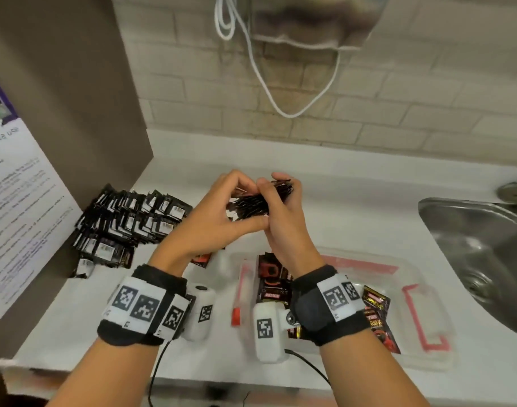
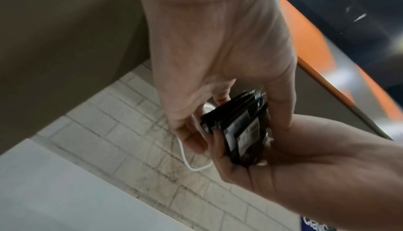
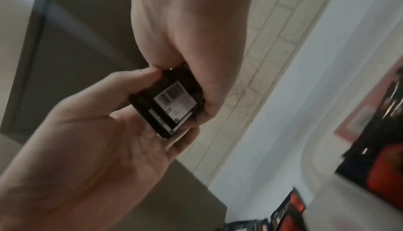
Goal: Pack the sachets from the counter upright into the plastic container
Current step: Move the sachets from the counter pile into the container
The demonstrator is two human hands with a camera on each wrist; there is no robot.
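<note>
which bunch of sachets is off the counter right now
The stack of sachets, gripped between left hand and right hand. The pile lies on the counter; others sit in the container.

Both forearms are showing bare, no sleeves. Left wrist is wearing a black fabric band (image 1: 140, 306) carrying a white strip printed with three black-and-white square markers. A white camera pod (image 1: 199, 312) with its own marker is sitting on its inner side, a black cable trailing below. Right wrist is wearing a matching black band (image 1: 329, 304) with two visible markers and a white pod (image 1: 266, 330), metal screw and black cable showing.
</note>
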